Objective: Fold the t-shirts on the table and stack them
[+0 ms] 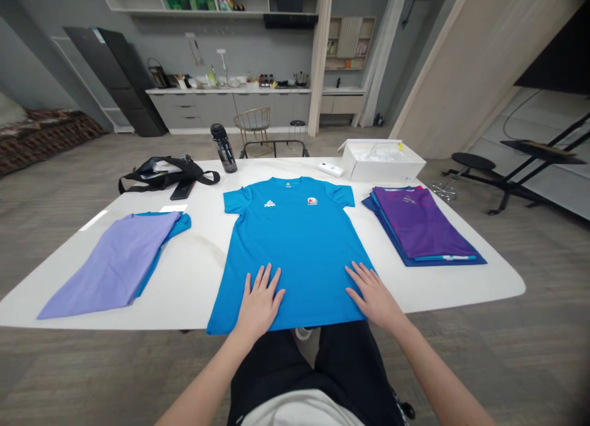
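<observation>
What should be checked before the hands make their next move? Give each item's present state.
1. Blue T-shirt spread out, front up: ok, both chest logos show.
2. Left hand and right hand open on the shirt's lower part: ok, one near each side.
3. Hem well inside the near edge of the table: not ok, it reaches that edge.
4. Space at both sides: ok, bare tabletop separates the shirt from the lavender garment and the stack with purple on top.
5. Bottle standing off the shirt: ok, upright beyond a sleeve.
6. Nothing trapped under the shirt: cannot tell, its underside is hidden.
</observation>
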Tool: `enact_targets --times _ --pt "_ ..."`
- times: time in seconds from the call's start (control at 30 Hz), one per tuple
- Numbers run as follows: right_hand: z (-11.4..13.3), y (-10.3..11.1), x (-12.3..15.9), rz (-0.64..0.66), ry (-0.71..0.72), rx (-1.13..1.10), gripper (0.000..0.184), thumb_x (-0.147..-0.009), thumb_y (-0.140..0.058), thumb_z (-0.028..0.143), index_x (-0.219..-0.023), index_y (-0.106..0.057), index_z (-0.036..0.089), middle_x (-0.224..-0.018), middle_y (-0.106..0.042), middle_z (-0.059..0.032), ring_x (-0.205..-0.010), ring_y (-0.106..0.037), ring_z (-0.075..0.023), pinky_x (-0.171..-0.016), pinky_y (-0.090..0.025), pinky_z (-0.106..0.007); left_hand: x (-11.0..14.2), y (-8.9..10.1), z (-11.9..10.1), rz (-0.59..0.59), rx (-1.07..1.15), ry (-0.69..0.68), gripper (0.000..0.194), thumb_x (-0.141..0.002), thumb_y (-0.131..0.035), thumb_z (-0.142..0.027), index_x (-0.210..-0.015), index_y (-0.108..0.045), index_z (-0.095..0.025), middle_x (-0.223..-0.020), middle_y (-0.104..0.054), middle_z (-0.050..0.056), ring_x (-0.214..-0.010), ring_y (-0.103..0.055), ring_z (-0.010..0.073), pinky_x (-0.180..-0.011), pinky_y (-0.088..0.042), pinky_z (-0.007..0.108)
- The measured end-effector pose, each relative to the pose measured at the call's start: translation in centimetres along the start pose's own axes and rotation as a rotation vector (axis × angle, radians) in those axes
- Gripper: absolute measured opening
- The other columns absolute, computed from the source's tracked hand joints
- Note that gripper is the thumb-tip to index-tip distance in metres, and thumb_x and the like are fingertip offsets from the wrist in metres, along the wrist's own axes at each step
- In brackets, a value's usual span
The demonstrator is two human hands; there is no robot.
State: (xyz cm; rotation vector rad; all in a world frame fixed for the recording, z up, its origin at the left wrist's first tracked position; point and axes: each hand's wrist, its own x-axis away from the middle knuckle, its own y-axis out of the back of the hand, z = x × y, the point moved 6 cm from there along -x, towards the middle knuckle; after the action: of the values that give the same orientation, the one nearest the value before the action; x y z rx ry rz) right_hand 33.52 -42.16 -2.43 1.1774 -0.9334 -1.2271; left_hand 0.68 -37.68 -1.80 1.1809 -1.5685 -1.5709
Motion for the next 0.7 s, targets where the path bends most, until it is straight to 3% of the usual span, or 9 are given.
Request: enact_targets --times 0.13,0.27,0.37,0.57,0.7 --pt "0.5 1.0 -1.5 -0.002 0.021 -0.04 0.065 -0.101 -0.04 0.062 -0.155 -0.042 0.026 -0.166 -0.028 -0.0059 -0.153 -0.025 -0.0297 -0.123 -0.028 -0.052 0.0 0.2 0.0 -0.018 0.028 0.007 0.06 -0.104 -0.033 -0.052 -0.16 -0.027 -0.032 -0.166 -0.027 0.005 -0.152 -0.028 0.0314 -0.121 -0.026 0.061" --pt "1.4 1.3 -4.8 0.012 0.042 -0.1 0.065 -0.103 -0.032 0.061 -0.158 -0.038 0.025 -0.167 -0.025 -0.0052 -0.155 -0.02 -0.0262 -0.125 -0.024 -0.05 -1.3 0.9 0.1 -0.024 0.042 0.006 0.061 -0.104 -0.031 -0.052 -0.161 -0.023 -0.032 -0.168 -0.023 0.005 -0.153 -0.027 0.0294 -0.121 -0.027 0.06" --pt "1.5 0.5 -6.4 0.043 -0.02 -0.083 0.065 -0.104 -0.027 0.062 -0.16 -0.032 0.03 -0.168 -0.022 -0.0035 -0.155 -0.017 -0.0287 -0.124 -0.021 -0.057 -2.3 0.7 0.9 -0.039 0.034 0.038 0.061 -0.104 -0.032 -0.054 -0.161 -0.024 -0.033 -0.168 -0.022 0.005 -0.153 -0.025 0.0297 -0.121 -0.025 0.059" --pt "0.3 -1.2 -5.3 0.037 -0.075 -0.033 0.067 -0.102 -0.03 0.065 -0.16 -0.032 0.031 -0.167 -0.024 -0.0035 -0.154 -0.019 -0.032 -0.123 -0.018 -0.059 -1.8 -1.2 1.9 -0.016 0.021 0.059 0.064 -0.102 -0.035 -0.056 -0.161 -0.021 -0.036 -0.166 -0.027 0.004 -0.153 -0.028 0.0307 -0.121 -0.025 0.061" --pt "-0.6 -0.9 -7.3 -0.019 -0.035 -0.094 0.068 -0.102 -0.031 0.064 -0.159 -0.035 0.026 -0.166 -0.026 -0.0058 -0.154 -0.021 -0.0299 -0.124 -0.023 -0.054 -3.5 -0.3 2.6 -0.021 0.014 0.03 0.063 -0.103 -0.034 -0.055 -0.161 -0.021 -0.036 -0.167 -0.026 0.004 -0.153 -0.026 0.0299 -0.121 -0.024 0.061"
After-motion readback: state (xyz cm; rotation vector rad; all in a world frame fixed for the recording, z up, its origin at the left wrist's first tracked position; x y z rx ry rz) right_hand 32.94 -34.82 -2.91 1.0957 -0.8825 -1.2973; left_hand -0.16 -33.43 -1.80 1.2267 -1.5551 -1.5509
